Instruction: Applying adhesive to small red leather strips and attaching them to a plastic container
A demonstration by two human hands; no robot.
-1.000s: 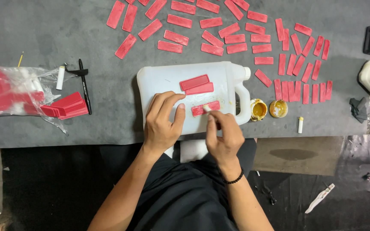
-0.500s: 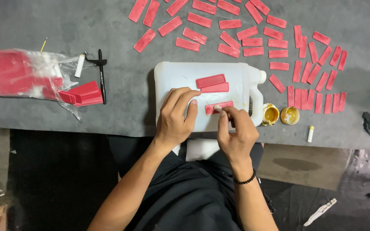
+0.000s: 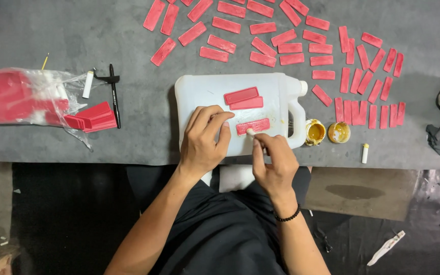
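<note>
Bare forearms, black clothing, black bead bracelet (image 3: 287, 216) on right wrist

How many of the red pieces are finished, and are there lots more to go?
Done, it seems: dozens of red strips lie spread on the grey table. In hand: the left hand steadies one red strip on the white jug lying on its side, while the right hand works it with a small stick beside the open yellow pot. Left: two strips on the jug, plus a stack by the plastic bag.

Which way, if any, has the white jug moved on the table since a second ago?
No. The white jug still lies with its handle beside the two yellow caps; only the camera shifted. The right hand pinches a thin stick over it.
</note>
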